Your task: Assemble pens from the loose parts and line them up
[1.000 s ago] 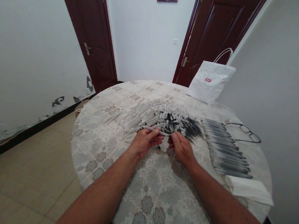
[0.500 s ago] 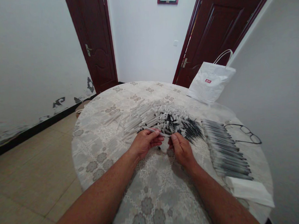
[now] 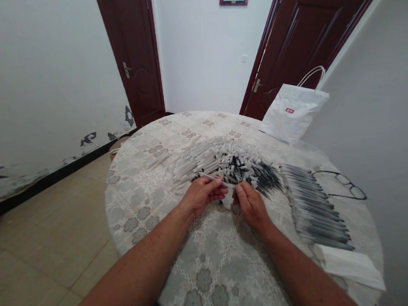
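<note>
My left hand (image 3: 200, 196) is closed on a slim whitish pen (image 3: 208, 176), thumb on top, with one end sticking out to the left past the fingers. The fingertips of my right hand (image 3: 251, 204) are pinched together at the pen's other end, and what exactly lies between them is too small to make out. Just beyond both hands spreads a pile of white pen barrels (image 3: 204, 157). Black pen parts (image 3: 266, 176) with thin points lie at the pile's right side, close to my right hand.
A row of grey-and-clear pens (image 3: 316, 205) lies to the right. Eyeglasses (image 3: 346, 182) rest beyond it, and a folded white packet (image 3: 349, 264) lies nearer me. A white paper bag (image 3: 294, 111) stands at the back right of the round cloth-covered table (image 3: 205, 274).
The camera view has shifted slightly, so the whole scene sits a bit further right. Both hands keep nearly the same pose around the pen.
</note>
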`<action>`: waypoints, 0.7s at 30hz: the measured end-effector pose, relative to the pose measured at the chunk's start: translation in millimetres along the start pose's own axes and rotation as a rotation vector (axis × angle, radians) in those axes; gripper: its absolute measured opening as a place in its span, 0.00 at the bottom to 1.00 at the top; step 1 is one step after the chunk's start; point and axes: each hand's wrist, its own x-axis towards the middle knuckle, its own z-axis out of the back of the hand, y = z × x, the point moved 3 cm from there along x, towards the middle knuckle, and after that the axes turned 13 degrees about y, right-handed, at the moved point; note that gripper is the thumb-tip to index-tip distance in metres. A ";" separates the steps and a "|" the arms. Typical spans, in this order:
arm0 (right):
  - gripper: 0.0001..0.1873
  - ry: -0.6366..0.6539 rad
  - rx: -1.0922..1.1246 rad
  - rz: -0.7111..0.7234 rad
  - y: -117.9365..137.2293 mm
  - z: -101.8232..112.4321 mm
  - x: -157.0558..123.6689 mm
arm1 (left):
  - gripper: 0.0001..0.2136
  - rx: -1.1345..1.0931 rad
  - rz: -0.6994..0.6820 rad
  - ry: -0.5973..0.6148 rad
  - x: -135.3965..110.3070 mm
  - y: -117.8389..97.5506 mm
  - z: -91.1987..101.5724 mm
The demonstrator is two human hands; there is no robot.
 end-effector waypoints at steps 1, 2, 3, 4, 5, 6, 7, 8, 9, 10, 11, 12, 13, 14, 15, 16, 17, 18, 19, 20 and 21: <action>0.19 0.004 0.013 -0.004 -0.3 0.0 0.1 | 0.12 0.003 -0.001 -0.003 0.0 0.0 0.0; 0.18 0.002 0.026 -0.005 -0.6 0.5 0.1 | 0.12 0.007 -0.001 -0.006 0.1 -0.1 0.1; 0.17 -0.007 0.036 -0.002 -1.0 1.3 0.0 | 0.11 0.009 -0.002 -0.008 0.2 -0.2 0.2; 0.15 -0.018 0.039 0.005 -1.2 2.3 -0.1 | 0.11 0.010 -0.003 -0.009 0.3 -0.3 0.3; 0.13 -0.028 0.035 0.015 -1.4 3.4 -0.3 | 0.11 0.010 -0.004 -0.009 0.4 -0.4 0.3; 0.12 -0.033 0.021 0.024 -1.3 4.2 -0.5 | 0.11 0.009 -0.006 -0.007 0.4 -0.6 0.3; 0.12 -0.034 0.000 0.031 -1.1 4.9 -0.7 | 0.11 0.008 -0.007 -0.004 0.4 -0.6 0.3; 0.11 -0.032 -0.023 0.034 -0.7 5.3 -1.0 | 0.11 0.008 -0.008 0.000 0.3 -0.6 0.1; 0.11 -0.030 -0.041 0.035 -0.2 5.4 -1.2 | 0.11 0.006 -0.008 0.005 0.2 -0.6 -0.1; 0.11 -0.026 -0.051 0.034 0.4 5.3 -1.4 | 0.11 0.005 -0.007 0.008 0.1 -0.5 -0.5; 0.11 -0.021 -0.054 0.033 1.0 4.9 -1.5 | 0.11 0.005 -0.006 0.011 -0.1 -0.4 -0.9; 0.12 -0.015 -0.050 0.031 1.6 4.2 -1.5 | 0.11 0.005 -0.005 0.010 -0.3 -0.4 -1.4; 0.13 -0.010 -0.041 0.028 1.9 3.3 -1.4 | 0.12 0.006 -0.006 0.007 -0.4 -0.4 -1.8; 0.15 -0.003 -0.030 0.022 1.9 2.3 -1.1 | 0.12 0.008 -0.006 0.002 -0.6 -0.4 -2.2; 0.16 0.003 -0.015 0.011 1.5 1.2 -0.9 | 0.12 0.010 -0.005 -0.004 -0.6 -0.4 -2.5; 0.17 0.008 0.002 -0.002 0.8 0.2 -0.6 | 0.12 0.013 -0.005 -0.010 -0.6 -0.4 -2.6; 0.19 0.010 0.019 -0.015 -0.2 -0.5 -0.3 | 0.12 0.016 -0.004 -0.015 -0.6 -0.4 -2.7; 0.20 0.010 0.035 -0.026 -1.2 -1.0 -0.1 | 0.12 0.019 -0.003 -0.017 -0.4 -0.3 -2.5; 0.20 0.009 0.048 -0.032 -2.0 -1.2 0.0 | 0.12 0.022 -0.002 -0.017 -0.2 -0.2 -2.3; 0.20 0.005 0.057 -0.030 -2.5 -1.0 0.0 | 0.12 0.025 -0.002 -0.016 0.0 0.0 -2.0; 0.19 0.001 0.058 -0.022 -2.6 -0.5 -0.1 | 0.12 0.029 -0.001 -0.015 0.1 0.1 -1.7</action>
